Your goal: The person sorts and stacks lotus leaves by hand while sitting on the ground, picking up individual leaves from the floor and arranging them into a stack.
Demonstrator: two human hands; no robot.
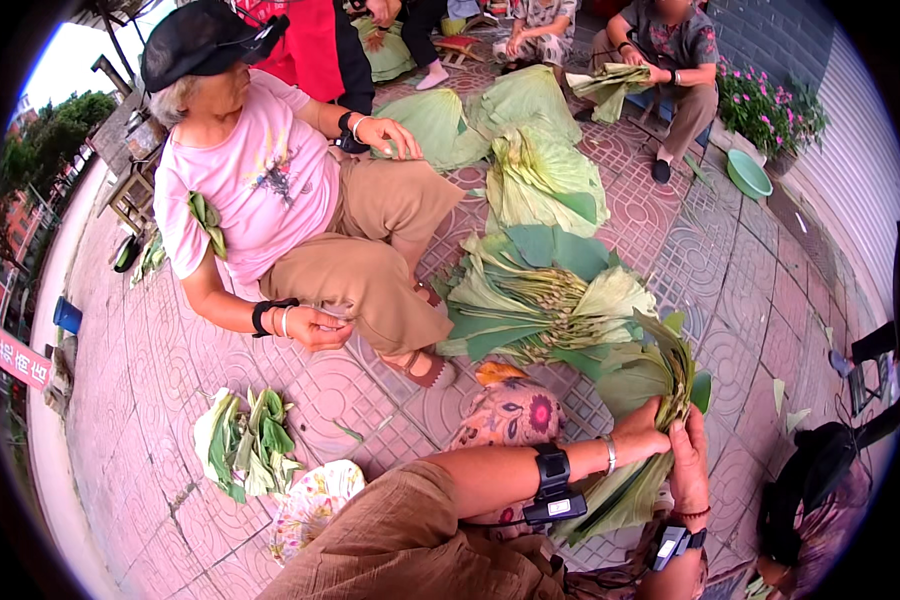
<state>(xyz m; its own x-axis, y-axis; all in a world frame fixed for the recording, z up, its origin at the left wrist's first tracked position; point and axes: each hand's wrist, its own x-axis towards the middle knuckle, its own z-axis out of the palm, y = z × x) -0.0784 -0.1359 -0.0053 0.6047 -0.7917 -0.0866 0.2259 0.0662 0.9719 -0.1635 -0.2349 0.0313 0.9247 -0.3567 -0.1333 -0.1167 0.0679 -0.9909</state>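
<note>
Both my hands are on a folded bundle of large green leaves (683, 367) that look like lotus leaves. My left hand (636, 429) grips the bundle's narrow middle, its fingers partly hidden by the leaves. Against the other side, my right hand (690, 450) closes with its thumb and fingers. The leaf blades fan out above and below my grip. Just beyond the bundle lies a leaf pile (551, 304), its stem ends gathered at the centre. More pale green leaves (544, 184) are heaped behind it. My knee in brown trousers (420, 510) is at the lower middle.
A person in a pink shirt (262, 176) sits close on the left. Another seated person (667, 67) holds folded leaves. Wilted leaves (244, 442) and a flowered cloth (319, 499) lie on the paving. A green basin (748, 174) stands beside a flowering plant (769, 112). A person (814, 502) is at lower right.
</note>
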